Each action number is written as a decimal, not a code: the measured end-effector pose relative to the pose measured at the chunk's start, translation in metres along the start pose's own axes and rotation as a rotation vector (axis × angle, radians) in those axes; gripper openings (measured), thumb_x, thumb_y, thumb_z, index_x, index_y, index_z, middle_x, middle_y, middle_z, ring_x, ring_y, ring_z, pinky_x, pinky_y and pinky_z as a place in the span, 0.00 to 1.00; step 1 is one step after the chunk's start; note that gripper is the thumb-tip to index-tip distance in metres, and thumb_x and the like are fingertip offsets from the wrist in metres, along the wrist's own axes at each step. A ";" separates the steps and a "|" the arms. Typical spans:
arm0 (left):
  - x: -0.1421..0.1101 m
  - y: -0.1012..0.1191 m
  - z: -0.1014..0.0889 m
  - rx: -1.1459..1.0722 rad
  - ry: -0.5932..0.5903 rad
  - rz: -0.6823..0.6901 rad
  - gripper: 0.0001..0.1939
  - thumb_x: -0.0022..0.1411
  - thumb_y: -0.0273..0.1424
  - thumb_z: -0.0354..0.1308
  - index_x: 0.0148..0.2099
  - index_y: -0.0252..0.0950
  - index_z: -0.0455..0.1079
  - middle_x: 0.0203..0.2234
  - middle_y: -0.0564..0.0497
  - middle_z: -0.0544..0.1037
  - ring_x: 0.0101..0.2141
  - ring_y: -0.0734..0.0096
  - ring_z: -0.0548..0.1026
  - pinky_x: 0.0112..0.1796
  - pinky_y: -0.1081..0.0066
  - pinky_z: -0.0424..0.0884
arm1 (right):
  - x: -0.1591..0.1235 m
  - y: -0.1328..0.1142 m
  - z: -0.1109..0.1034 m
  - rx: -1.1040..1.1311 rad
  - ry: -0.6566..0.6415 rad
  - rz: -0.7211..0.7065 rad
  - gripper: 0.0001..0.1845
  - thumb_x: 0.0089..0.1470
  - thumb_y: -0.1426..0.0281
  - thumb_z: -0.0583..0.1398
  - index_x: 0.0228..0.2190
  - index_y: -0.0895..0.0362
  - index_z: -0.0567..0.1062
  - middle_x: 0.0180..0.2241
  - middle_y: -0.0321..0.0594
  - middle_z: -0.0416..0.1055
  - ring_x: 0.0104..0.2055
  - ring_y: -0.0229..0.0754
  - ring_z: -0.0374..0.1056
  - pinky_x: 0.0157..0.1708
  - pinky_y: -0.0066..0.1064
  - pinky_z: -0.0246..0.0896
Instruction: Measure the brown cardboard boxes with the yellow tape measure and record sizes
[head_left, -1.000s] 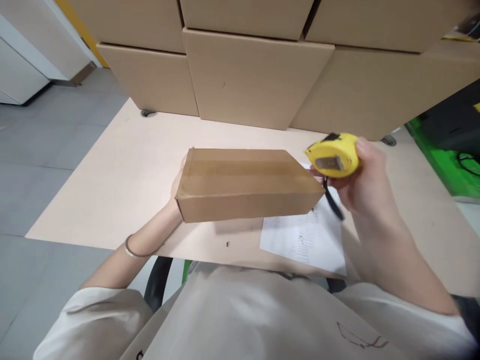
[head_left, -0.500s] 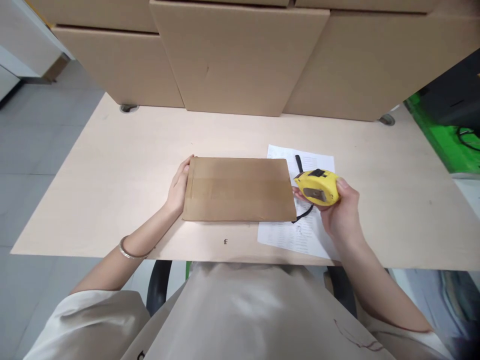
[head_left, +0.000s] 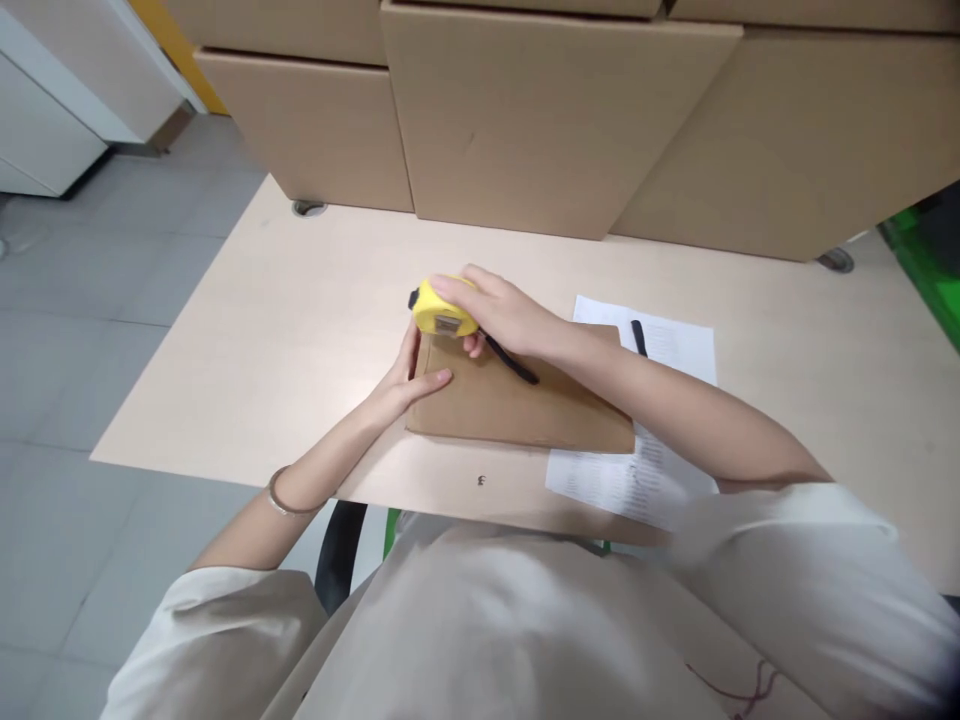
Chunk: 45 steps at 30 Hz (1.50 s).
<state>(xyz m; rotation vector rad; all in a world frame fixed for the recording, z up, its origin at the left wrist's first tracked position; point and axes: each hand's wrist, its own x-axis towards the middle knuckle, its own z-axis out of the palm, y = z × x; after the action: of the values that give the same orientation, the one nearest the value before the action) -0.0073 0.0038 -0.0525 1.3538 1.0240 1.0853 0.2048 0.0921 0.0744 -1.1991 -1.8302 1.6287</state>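
Note:
A flat brown cardboard box (head_left: 525, 410) lies on the table in front of me. My left hand (head_left: 409, 380) grips its left end, thumb on the top face and fingers along the side, partly hidden. My right hand (head_left: 499, 310) is closed around a yellow tape measure (head_left: 444, 310) above the box's far left corner, close to my left fingertips. The tape measure's black strap (head_left: 514, 362) hangs over the box. I cannot make out any blade pulled out.
Under the box's right end lies a printed sheet of paper (head_left: 679, 345), with a black pen-like object (head_left: 639, 338) on it. Large cardboard boxes (head_left: 517, 130) stand along the back of the pale table (head_left: 210, 370). A chair arm (head_left: 341, 550) is below the front edge.
My right hand has carried the tape measure from beyond the box's right end across to its left end. My left thumb now rests on top of the box. The view has shifted.

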 end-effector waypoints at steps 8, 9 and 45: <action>0.007 -0.003 -0.002 -0.116 -0.043 -0.066 0.50 0.68 0.46 0.79 0.83 0.48 0.60 0.71 0.39 0.79 0.75 0.30 0.73 0.75 0.29 0.68 | 0.017 -0.010 0.016 -0.205 -0.045 0.005 0.31 0.67 0.37 0.69 0.37 0.49 0.69 0.25 0.36 0.70 0.24 0.43 0.68 0.23 0.36 0.59; 0.008 -0.005 -0.003 -0.115 -0.046 -0.058 0.53 0.67 0.46 0.79 0.84 0.49 0.58 0.72 0.40 0.78 0.76 0.30 0.72 0.76 0.28 0.66 | 0.013 -0.009 0.012 -0.211 -0.046 -0.002 0.30 0.67 0.38 0.70 0.36 0.49 0.69 0.25 0.36 0.70 0.24 0.43 0.67 0.23 0.35 0.60; -0.003 0.014 -0.005 0.060 0.041 -0.216 0.64 0.69 0.47 0.74 0.92 0.61 0.37 0.91 0.60 0.33 0.87 0.36 0.24 0.84 0.38 0.29 | -0.119 0.126 -0.148 -0.005 0.484 0.070 0.22 0.66 0.51 0.62 0.25 0.51 0.72 0.22 0.37 0.70 0.19 0.38 0.57 0.19 0.34 0.48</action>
<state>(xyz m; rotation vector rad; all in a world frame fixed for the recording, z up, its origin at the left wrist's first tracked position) -0.0130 0.0011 -0.0389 1.2402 1.2108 0.9304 0.4256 0.0770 0.0173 -1.5152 -1.4985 1.2248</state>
